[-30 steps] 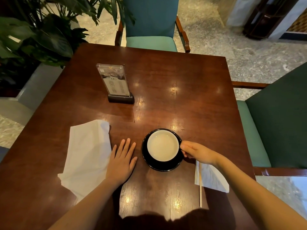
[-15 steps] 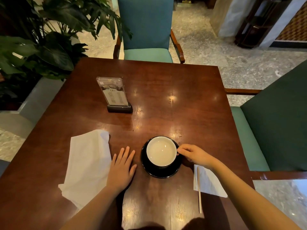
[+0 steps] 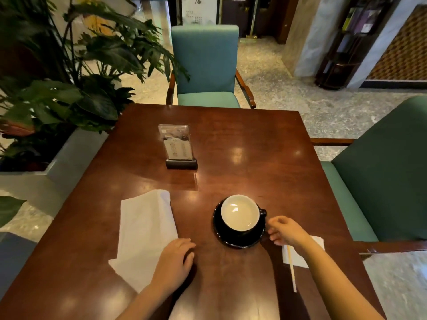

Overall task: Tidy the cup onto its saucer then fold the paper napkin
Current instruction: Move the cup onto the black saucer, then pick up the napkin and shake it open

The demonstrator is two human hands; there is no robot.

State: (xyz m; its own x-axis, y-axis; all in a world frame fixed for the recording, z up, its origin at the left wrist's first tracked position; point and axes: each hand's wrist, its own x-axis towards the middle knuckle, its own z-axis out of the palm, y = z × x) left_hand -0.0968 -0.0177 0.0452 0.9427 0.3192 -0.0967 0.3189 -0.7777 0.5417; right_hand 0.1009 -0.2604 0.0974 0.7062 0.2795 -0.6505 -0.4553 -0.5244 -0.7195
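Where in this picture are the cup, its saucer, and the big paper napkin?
cup (image 3: 239, 212): head camera view, on the pale inside of its bowl.
saucer (image 3: 240, 241): head camera view, on the near part of its black rim.
paper napkin (image 3: 145, 227): head camera view, on the middle of the white sheet.

A dark polished wooden counter (image 3: 242, 144) carries a clear acrylic menu stand (image 3: 176, 144) in a dark base, upright toward the far left part. Near the right edge lie a small white paper sachet (image 3: 298, 258) and a thin wooden stir stick (image 3: 293, 277) across it. A teal armchair (image 3: 205, 65) faces the far edge, a second teal chair (image 3: 381, 176) flanks the right edge, and a leafy potted plant (image 3: 69, 77) stands off the left.
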